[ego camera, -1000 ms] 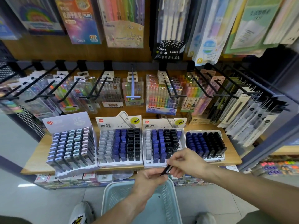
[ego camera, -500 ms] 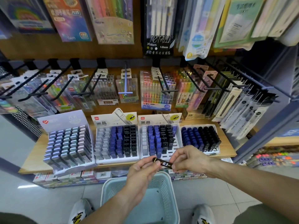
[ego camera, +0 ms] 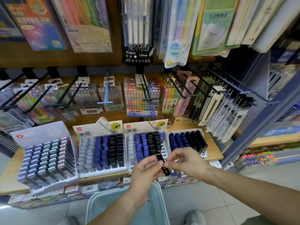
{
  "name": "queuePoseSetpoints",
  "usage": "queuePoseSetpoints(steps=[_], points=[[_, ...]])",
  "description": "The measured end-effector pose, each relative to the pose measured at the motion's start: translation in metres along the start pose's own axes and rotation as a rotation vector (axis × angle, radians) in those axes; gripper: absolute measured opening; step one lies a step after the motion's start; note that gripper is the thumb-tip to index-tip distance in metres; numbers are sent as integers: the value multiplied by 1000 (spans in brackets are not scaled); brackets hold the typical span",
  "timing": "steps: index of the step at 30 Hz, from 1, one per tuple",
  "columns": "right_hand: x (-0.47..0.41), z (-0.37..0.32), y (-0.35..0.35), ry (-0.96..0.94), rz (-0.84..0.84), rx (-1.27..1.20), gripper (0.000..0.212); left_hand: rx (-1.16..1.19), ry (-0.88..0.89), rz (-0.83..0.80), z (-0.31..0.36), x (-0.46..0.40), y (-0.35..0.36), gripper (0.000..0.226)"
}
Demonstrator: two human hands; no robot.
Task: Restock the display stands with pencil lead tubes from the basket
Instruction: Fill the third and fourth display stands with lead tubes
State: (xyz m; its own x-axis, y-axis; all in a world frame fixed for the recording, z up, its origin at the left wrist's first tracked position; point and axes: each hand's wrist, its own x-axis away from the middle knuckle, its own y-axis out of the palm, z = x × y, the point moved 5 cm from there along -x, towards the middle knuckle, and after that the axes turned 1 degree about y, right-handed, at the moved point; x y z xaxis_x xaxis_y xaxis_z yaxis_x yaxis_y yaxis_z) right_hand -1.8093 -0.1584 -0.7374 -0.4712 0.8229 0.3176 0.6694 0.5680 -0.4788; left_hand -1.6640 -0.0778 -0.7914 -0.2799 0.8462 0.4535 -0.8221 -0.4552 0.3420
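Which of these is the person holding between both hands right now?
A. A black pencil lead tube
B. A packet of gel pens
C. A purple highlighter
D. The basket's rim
A. Both the left hand and the right hand pinch a slim black pencil lead tube in front of the display stands, above the pale green basket.

Four display stands (ego camera: 102,153) side by side on shelf (ego camera: 9,172), basket (ego camera: 155,207) below
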Motion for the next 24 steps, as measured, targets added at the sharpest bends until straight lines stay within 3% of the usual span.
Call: queuePoseSetpoints(steps=[5, 9, 13, 18, 24], points=[[1, -5, -23, -68, 231, 5, 31, -290, 237, 10, 16, -6, 33, 24], [-1, -3, -38, -50, 290, -44, 23, -367, 322, -39, 24, -6, 54, 25], [-4, 4, -56, -12, 306, -149, 7, -377, 310, -99, 22, -8, 69, 32], [1, 1, -74, -68, 269, -310, 22, -231, 149, -123, 11, -13, 76, 22], [3, 9, -95, -145, 331, -188, 20, -149, 91, -116, 8, -16, 86, 18]])
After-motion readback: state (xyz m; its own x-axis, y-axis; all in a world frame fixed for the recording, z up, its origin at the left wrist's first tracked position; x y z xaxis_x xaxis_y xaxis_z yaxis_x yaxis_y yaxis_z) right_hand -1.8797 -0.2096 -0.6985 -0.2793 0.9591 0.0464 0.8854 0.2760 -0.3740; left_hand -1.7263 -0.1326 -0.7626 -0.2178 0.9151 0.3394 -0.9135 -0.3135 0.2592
